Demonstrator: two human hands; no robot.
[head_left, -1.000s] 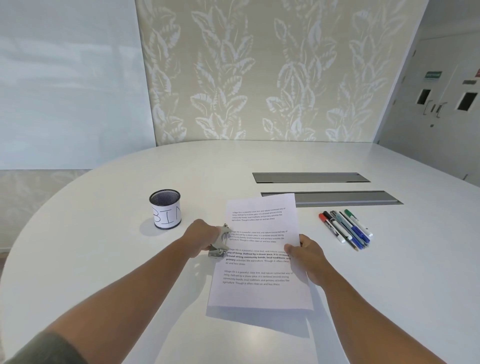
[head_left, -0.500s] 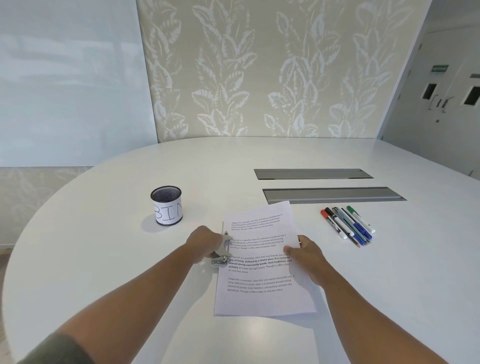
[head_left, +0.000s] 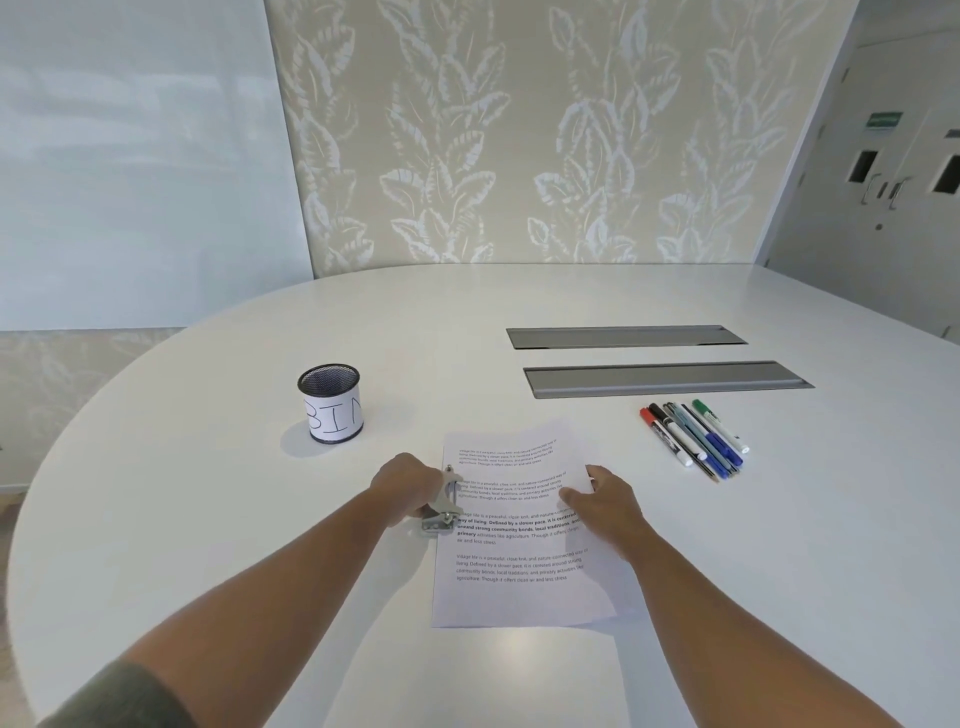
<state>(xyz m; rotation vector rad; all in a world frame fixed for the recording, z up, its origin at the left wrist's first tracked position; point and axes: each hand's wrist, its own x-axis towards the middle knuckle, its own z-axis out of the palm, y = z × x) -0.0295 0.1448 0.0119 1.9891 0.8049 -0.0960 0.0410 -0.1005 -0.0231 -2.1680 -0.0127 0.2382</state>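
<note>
A printed sheet of paper (head_left: 514, 571) lies on the white table (head_left: 208, 519) in front of me. My left hand (head_left: 402, 486) grips a small metal hole punch (head_left: 441, 512) whose jaw sits at the sheet's left edge. On the sheet's right side my right hand (head_left: 602, 499) rests, fingers relaxed, thumb pointing left over the text. The near right corner of the sheet lifts a little off the table.
A black mesh cup (head_left: 331, 402) with a white label reading BIN stands to the left beyond the paper. Several markers (head_left: 693, 439) lie in a row at the right. Two grey cable hatches (head_left: 667, 378) are set into the table behind.
The sheet has gone from raised and tilted to lying nearly flat on the table. My right hand has let go of its edge and now rests on top. The punch stays at the left edge.
</note>
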